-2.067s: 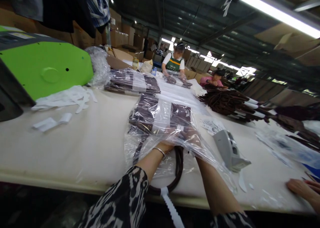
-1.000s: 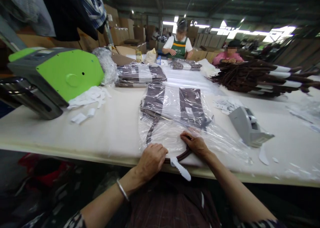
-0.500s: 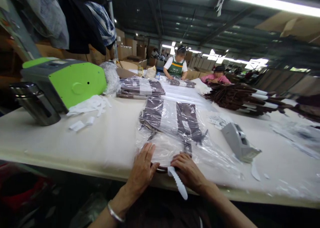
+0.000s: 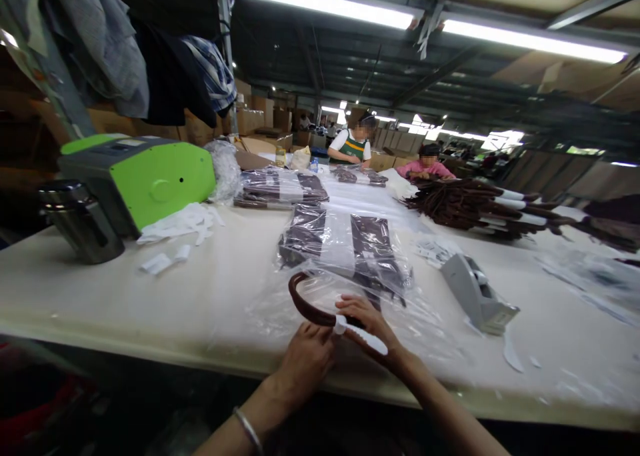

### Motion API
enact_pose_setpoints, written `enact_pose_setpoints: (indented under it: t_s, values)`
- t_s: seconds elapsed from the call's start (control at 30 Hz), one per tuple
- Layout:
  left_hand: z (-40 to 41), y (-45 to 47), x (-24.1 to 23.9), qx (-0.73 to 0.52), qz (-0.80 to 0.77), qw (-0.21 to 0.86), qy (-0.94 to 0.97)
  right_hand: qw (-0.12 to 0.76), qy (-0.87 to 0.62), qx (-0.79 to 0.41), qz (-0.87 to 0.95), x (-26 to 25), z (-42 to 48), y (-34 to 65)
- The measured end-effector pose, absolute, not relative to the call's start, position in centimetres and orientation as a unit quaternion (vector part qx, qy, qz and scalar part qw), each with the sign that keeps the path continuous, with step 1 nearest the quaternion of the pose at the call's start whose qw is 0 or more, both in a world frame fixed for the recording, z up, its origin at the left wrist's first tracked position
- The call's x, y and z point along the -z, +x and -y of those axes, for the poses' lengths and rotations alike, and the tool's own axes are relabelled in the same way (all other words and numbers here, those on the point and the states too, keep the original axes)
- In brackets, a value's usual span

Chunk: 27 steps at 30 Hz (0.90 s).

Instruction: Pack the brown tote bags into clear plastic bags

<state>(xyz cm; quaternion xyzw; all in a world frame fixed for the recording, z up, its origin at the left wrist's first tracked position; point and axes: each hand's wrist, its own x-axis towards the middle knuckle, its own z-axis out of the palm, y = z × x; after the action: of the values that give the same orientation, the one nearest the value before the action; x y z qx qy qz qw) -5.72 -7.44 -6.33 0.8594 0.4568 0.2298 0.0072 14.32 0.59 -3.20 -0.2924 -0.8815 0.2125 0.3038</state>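
Table [image 4: 150, 296] bears curved brown strap [image 4: 306, 307], white-tagged.

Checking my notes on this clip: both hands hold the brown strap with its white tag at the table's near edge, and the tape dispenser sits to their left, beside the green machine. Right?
Not quite. In the head view the tape dispenser sits to the right of the hands, away from the green machine. The left hand and right hand do hold the brown strap with its white tag at the table's near edge.
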Motion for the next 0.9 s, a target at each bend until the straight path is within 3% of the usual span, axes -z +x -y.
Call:
enact_pose_setpoints:
  t_s: [0.17,0.4,0.53,0.9]
  values:
    - [5.5,-6.2,6.8,-0.228,-0.440,0.038,0.868,0.204,-0.361,-0.128,0.901,5.3,-1.8,14.9]
    - [4.0,-6.8,7.2,-0.226,-0.424,-0.061,0.875,0.162,-0.400,0.066,0.900,6.1,-4.9,13.5]
    - [5.2,-6.7,7.4,-0.179,-0.344,-0.056,0.920,0.099,-0.400,0.059,0.909,5.8,-6.4,12.0]
    - [8.8,-8.0,7.4,-0.168,-0.284,-0.030,0.943,0.105,-0.402,0.032,0.909,7.9,-11.8,10.6]
